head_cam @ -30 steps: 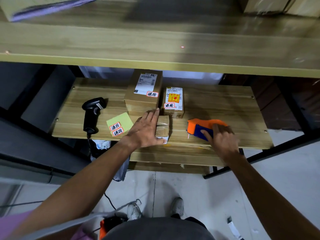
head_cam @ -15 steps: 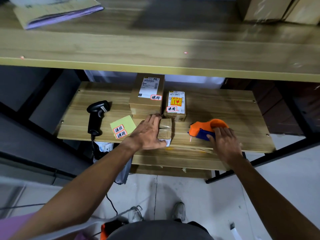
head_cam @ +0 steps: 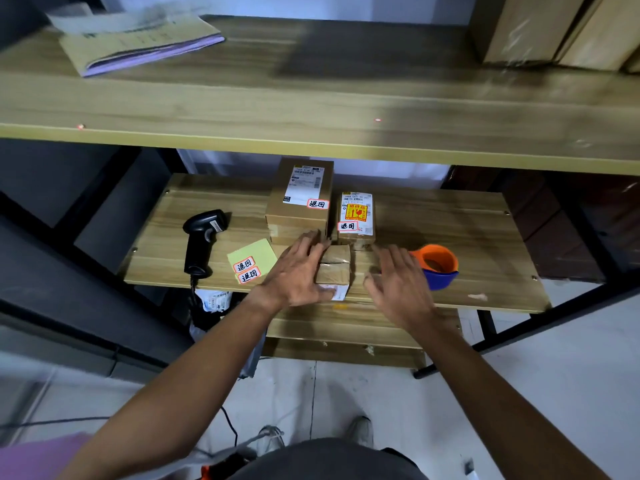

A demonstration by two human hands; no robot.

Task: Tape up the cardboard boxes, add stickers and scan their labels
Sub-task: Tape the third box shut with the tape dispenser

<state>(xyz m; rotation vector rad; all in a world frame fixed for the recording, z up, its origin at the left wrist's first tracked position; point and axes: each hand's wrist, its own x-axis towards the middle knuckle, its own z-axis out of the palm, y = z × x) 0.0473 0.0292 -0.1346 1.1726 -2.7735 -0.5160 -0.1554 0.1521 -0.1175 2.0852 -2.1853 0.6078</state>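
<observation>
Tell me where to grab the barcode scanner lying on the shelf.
Grip the barcode scanner by its straight handle, coming from above on the near side: it lies flat, handle pointing toward you, head away, with bare shelf around it.

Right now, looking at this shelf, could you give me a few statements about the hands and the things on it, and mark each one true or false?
1. The left hand rests on the small box at the front of the shelf. True.
2. The right hand grips the tape dispenser. False: it is open and holds nothing; the dispenser stands beside it.
3. The scanner lies on the shelf with neither hand on it. True.
4. The yellow sheet has no stickers on it. False: two red-rimmed stickers are on it.
5. The large back box and the labelled box beside it each carry a red-rimmed sticker. True.
</observation>
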